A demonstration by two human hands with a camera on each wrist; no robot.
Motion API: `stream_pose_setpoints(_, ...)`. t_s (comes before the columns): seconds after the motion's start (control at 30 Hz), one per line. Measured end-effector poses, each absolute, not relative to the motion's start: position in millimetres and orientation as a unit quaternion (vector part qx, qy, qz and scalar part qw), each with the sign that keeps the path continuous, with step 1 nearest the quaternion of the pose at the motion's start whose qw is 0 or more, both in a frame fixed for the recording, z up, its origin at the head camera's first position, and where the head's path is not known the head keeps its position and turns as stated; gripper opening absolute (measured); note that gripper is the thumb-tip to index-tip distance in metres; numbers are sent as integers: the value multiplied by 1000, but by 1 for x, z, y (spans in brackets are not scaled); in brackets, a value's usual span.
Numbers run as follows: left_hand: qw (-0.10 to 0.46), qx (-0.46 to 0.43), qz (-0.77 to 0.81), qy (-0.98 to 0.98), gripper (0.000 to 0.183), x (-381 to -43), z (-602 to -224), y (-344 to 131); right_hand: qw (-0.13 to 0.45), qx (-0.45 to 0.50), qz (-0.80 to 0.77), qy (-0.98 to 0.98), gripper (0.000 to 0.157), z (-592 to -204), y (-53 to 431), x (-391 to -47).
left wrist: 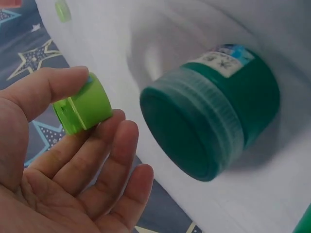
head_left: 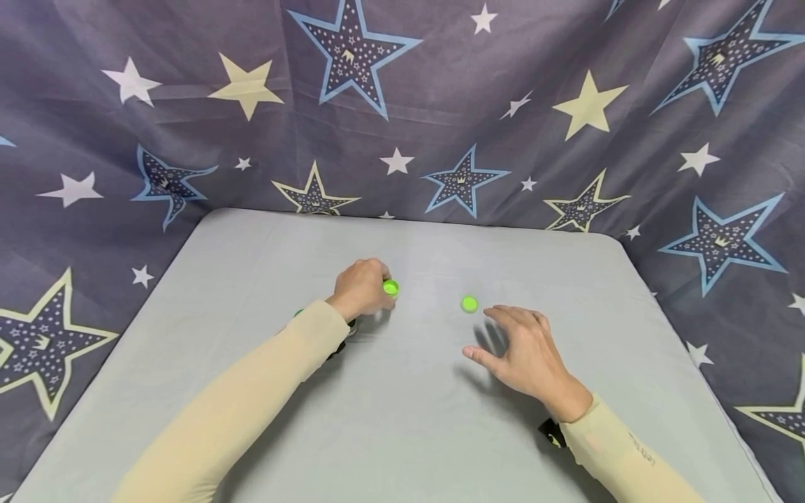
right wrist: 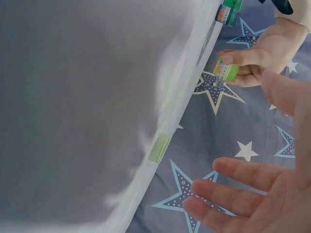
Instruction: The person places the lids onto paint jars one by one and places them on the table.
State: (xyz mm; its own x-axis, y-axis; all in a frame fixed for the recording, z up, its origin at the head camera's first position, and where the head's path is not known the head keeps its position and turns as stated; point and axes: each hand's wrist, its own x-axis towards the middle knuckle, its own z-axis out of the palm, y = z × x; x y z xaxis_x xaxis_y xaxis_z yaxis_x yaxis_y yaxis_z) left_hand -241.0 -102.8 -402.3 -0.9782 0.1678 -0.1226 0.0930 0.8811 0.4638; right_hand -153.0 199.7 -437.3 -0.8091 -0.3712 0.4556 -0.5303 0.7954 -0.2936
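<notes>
Left fingers (left wrist: 92, 153) pinch a lime-green jar (left wrist: 92, 106); empty right fingers (right wrist: 226, 195) spread loosely near a lime-green lid (head_left: 469, 304) toward the table's (head_left: 409, 419) far edge.

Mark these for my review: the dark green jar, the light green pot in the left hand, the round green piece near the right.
Dark green jar (left wrist: 212, 112): left wrist view, on its ribbed band.
Light green pot (left wrist: 91, 104): left wrist view, on its side wall.
Round green piece (head_left: 469, 304): head view, on its upper face.
</notes>
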Motion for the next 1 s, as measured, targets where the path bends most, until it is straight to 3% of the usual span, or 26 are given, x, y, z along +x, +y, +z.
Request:
stream_pose_setpoints(0.43, 66, 91, 260, 959, 36, -218, -400, -107, 175, 230, 215, -933, 73, -435, 198, -165)
stream_pose_setpoints(1.0, 36, 127, 290, 948, 26, -192, -399, -107, 142, 212, 209, -944, 71, -434, 197, -181)
